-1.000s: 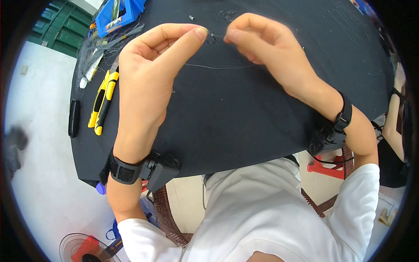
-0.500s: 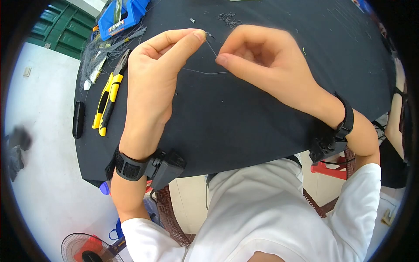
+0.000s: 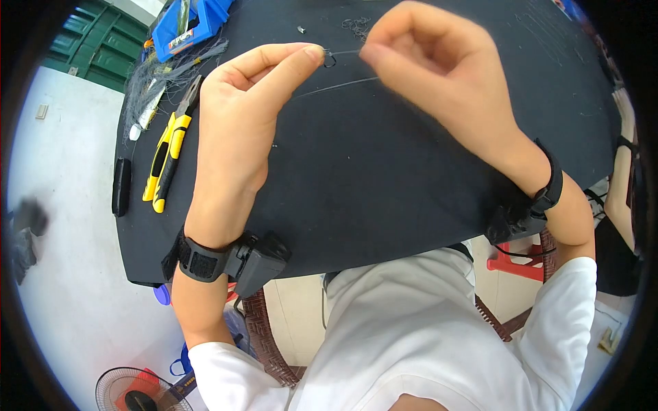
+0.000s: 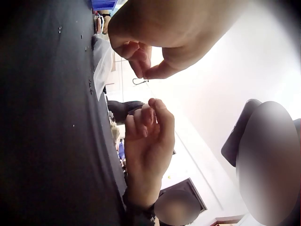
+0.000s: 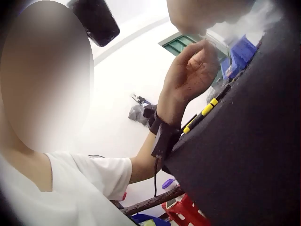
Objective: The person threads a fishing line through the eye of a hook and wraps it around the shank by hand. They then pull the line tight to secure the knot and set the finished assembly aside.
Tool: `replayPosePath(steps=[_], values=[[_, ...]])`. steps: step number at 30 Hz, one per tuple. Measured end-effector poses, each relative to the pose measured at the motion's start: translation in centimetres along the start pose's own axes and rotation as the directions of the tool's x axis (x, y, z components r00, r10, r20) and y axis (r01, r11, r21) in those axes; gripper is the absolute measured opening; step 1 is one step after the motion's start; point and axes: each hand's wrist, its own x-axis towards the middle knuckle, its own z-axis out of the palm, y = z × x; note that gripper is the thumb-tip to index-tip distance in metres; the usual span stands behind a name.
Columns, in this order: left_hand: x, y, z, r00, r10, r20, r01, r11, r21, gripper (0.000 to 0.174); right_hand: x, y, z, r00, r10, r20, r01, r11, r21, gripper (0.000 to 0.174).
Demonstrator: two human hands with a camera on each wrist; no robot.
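Note:
Between thumb and index finger, my left hand (image 3: 240,137) pinches a small dark fishing hook (image 3: 330,60). Its bend sticks out past the fingertips; the left wrist view shows the hook (image 4: 138,82) more plainly. A thin fishing line (image 3: 346,53) runs taut from the hook to my right hand (image 3: 449,85), whose thumb and index finger pinch it. Below, a slack length of the same kind of line bows across between the hands. Both hands are raised over the black table (image 3: 370,185). My right hand is slightly blurred.
Yellow-and-black pliers (image 3: 164,161) lie left of my left arm, near a black case (image 3: 121,186). Behind are a bundle of line (image 3: 147,89) and a blue bin (image 3: 188,31). A small pile of hooks (image 3: 356,27) lies beyond my hands. Another person's arm (image 3: 619,185) shows at right.
My right hand dipped down and left with the line, then swung up and right, straightening the line. The left hand keeps its pinch on the hook, nearly in place.

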Motion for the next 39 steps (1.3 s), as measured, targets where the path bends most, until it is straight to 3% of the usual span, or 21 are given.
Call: replayPosePath(steps=[3,7,20,24,27,30,31,35,39], values=[[-0.3,0.3,0.3,1.000,0.017,0.014,-0.017,0.999,0.036,0.018,0.2,-0.9,-0.6,0.999,0.044,-0.012,-0.042,0.991,0.131,0.004],[-0.2,0.0,0.2,0.999,0.044,0.017,-0.046,0.995,0.084,0.016,0.5,0.5,-0.1,0.994,-0.103,-0.031,0.107,0.973,0.204,0.005],[-0.3,-0.2,0.7,0.996,0.079,0.030,-0.082,0.984,0.159,0.014,0.4,-0.7,-0.1,0.989,-0.125,-0.083,0.121,0.991,-0.049,0.004],[-0.3,-0.2,0.5,0.994,0.088,0.066,-0.098,0.981,0.165,0.014,0.5,-1.0,-0.3,0.996,-0.031,-0.082,0.032,0.999,0.017,0.003],[-0.5,0.1,0.5,0.991,0.104,0.082,-0.116,0.980,0.163,0.014,1.0,-0.1,-0.6,0.991,0.120,-0.053,-0.110,0.981,0.160,0.004],[-0.5,0.4,0.5,0.989,0.087,0.119,-0.100,0.989,0.111,0.014,0.9,0.8,-0.2,0.984,0.162,-0.069,-0.159,0.986,0.050,0.009],[-0.5,0.3,0.4,0.988,0.070,0.141,-0.081,0.994,0.077,0.014,0.9,1.2,-0.2,0.978,0.206,-0.022,-0.202,0.972,0.120,0.010],[-0.3,0.6,0.3,0.983,0.004,0.181,0.003,0.999,-0.039,0.014,0.8,2.4,-0.5,0.921,0.336,0.194,-0.386,0.848,0.362,0.013],[-0.1,0.2,-0.2,0.977,-0.092,0.192,0.127,0.975,-0.181,0.017,0.3,2.7,-0.3,0.828,0.424,0.368,-0.561,0.642,0.523,0.012]])
